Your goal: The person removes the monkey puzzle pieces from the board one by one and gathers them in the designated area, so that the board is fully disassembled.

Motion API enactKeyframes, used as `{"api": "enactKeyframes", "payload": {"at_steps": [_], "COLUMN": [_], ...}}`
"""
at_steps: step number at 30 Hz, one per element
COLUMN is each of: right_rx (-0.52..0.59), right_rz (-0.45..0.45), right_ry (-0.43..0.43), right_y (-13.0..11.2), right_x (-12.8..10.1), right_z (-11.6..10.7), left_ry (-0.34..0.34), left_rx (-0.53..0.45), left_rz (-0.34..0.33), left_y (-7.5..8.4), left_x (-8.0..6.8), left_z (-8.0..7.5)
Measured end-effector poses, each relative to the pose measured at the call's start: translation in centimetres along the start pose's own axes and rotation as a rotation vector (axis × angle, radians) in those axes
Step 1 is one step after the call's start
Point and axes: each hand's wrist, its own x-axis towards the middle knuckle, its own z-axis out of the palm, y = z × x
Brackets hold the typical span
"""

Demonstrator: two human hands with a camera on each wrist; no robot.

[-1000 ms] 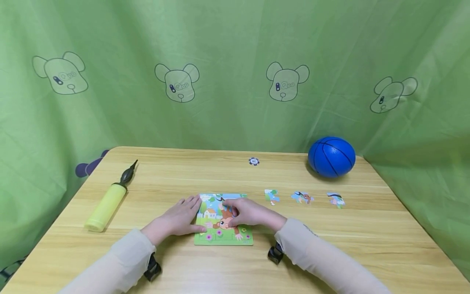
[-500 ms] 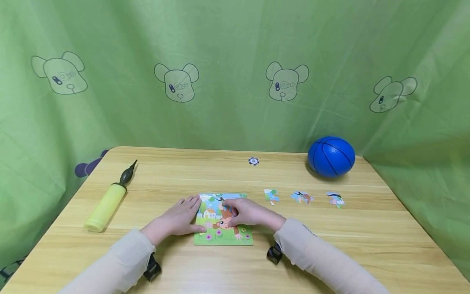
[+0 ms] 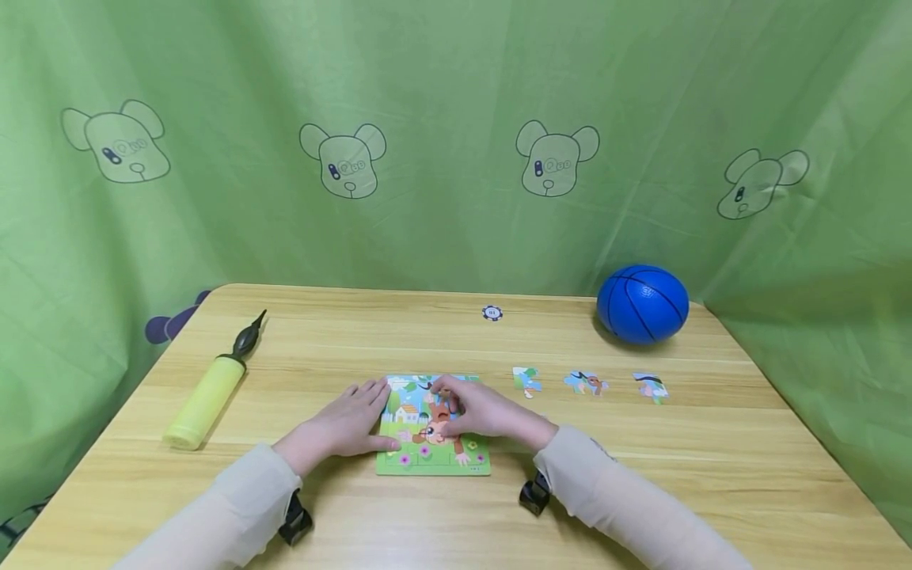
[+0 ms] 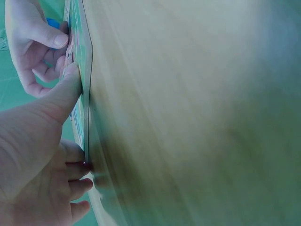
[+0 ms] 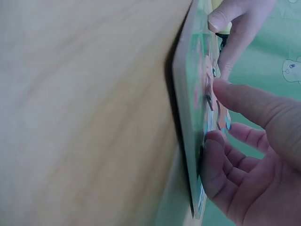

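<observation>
A jigsaw puzzle board (image 3: pixel 435 467) with a monkey, a house and flowers lies flat on the table. My left hand (image 3: pixel 347 419) rests at its left side, thumb on the printed face, the other fingers fairly straight along the edge. In the left wrist view that thumb (image 4: pixel 70 77) presses near the border. Over the right half of the board, my right hand (image 3: pixel 480 408) pinches a brown puzzle piece (image 5: pixel 218 113) between thumb and index finger. The piece looks slightly raised from the board in the right wrist view; the fingers partly hide it.
Three loose puzzle pieces lie in a row to the right: a left one (image 3: pixel 527 381), a middle one (image 3: pixel 587 383) and a right one (image 3: pixel 651 386). A blue ball (image 3: pixel 643 305), a round chip (image 3: pixel 492 313) and a yellow hand pump (image 3: pixel 207 404) stand farther out. Green curtain (image 3: pixel 456 229) surrounds the table.
My right index finger has shifted slightly up, and the brown piece under it has risen and tilted a little. My left hand and the board stay put.
</observation>
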Motion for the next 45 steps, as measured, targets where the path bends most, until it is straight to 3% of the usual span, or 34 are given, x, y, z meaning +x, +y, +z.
{"api": "enactKeyframes", "payload": {"at_steps": [8, 15, 24, 31, 45], "right_rx": [0.139, 0.162, 0.367, 0.443, 0.395], "right_rz": [-0.022, -0.057, 0.038, 0.104, 0.229], "right_ry": [0.06, 0.14, 0.177, 0.187, 0.3], "right_y": [0.0, 0.3, 0.2, 0.5, 4.3], "right_x": [0.0, 0.2, -0.3, -2.2, -7.6], "right_z": [-0.1, 0.1, -0.6, -2.5, -5.8], "left_ry": [0.0, 0.004, 0.002, 0.006, 0.014], "left_rx": [0.005, 0.004, 0.01, 0.027, 0.029], "left_rz": [-0.003, 0.0, 0.004, 0.007, 0.015], "left_y": [0.0, 0.0, 0.1, 0.0, -0.1], "left_x": [0.0, 0.1, -0.1, 0.0, 0.0], "left_z": [0.0, 0.0, 0.0, 0.0, 0.1]}}
